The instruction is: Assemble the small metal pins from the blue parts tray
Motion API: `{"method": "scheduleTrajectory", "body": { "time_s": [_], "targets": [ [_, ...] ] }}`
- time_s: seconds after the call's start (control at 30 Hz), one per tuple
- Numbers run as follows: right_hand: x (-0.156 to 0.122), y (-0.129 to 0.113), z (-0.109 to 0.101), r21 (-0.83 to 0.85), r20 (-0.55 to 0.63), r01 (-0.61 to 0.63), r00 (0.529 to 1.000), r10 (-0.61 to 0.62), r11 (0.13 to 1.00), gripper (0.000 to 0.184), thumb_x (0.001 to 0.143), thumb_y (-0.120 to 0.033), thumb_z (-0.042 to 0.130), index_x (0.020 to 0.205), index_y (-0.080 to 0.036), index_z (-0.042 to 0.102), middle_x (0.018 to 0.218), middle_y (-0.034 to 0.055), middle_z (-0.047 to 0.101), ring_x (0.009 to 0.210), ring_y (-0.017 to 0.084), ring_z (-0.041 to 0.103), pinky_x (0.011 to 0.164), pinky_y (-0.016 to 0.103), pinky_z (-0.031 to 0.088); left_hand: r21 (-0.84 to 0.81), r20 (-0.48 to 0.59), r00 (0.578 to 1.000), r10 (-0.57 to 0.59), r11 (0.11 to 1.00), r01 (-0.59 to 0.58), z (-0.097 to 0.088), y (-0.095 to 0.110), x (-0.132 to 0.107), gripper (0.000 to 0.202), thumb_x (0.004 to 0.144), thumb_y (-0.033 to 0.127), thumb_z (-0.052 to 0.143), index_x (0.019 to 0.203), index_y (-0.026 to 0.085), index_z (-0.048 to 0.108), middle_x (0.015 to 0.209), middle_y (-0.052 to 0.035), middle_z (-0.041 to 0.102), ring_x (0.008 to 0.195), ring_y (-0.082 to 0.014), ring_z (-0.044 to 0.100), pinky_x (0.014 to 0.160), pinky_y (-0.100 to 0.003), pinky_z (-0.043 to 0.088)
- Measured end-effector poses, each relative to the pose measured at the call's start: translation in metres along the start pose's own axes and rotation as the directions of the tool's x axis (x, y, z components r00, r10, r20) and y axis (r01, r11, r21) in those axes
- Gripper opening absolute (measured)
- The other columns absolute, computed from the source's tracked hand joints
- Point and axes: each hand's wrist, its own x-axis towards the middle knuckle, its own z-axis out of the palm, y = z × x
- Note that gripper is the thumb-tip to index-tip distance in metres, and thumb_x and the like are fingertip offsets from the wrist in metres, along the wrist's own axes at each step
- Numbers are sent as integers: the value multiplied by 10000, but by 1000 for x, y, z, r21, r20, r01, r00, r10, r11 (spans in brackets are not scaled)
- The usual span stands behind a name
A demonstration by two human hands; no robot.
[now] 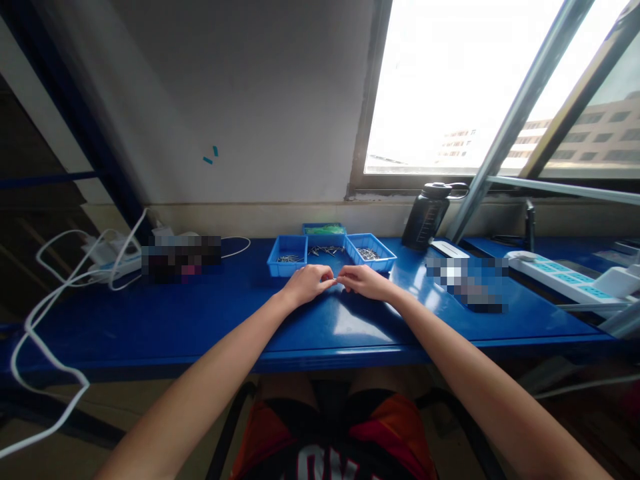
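Note:
My left hand (309, 283) and my right hand (365, 282) meet just above the blue table (210, 320), fingertips pinched together. A tiny pale sliver shows between them, too small to name. Behind my left hand stands a blue bin (288, 269) with small metal pieces (288, 259) in it. Another blue bin (386, 259), behind my right hand, holds more small metal pieces (369, 254). Between these bins lie several thin metal parts (326, 251), screw-like but too small to be sure. Farther back, a third blue bin (309, 229) contains green, plastic-looking material (326, 229).
A black bottle (425, 217) stands by the window at the back right. White power strips lie at the right (560, 275) and left (117, 267), with loose white cables (31, 327) at the left. Blurred-out objects sit on both sides. The table's front edge (340, 360) crosses below my forearms.

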Motion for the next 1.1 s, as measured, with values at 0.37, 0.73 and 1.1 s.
{"method": "scheduleTrajectory", "body": {
  "time_s": [0.37,0.73,1.1],
  "targets": [
    [3,11,-3,-104,-169,-10,986,-8,995,215,803,-357,451,819,-170,558,560,-8,587,508,103,509,533,217,371,58,-46,999,-30,998,33,-3,-2,-1,277,797,377,413,804,194,621,789,-34,642,720,-174,571,612,-246,404],
    [2,14,-3,-147,-138,-1,990,-19,989,125,764,-282,497,823,-179,537,558,-30,572,509,96,502,532,208,362,63,-36,999,-34,997,36,-2,-4,0,221,781,352,446,830,191,589,786,-34,624,716,-172,562,584,-244,388],
    [3,12,-2,-2,-116,-71,991,70,997,332,854,-395,322,739,-163,529,562,-10,564,430,76,444,489,210,364,83,-18,995,-98,992,100,-2,-2,-1,366,869,410,262,845,191,555,801,-56,629,727,-187,573,581,-248,377]
  ]
}}
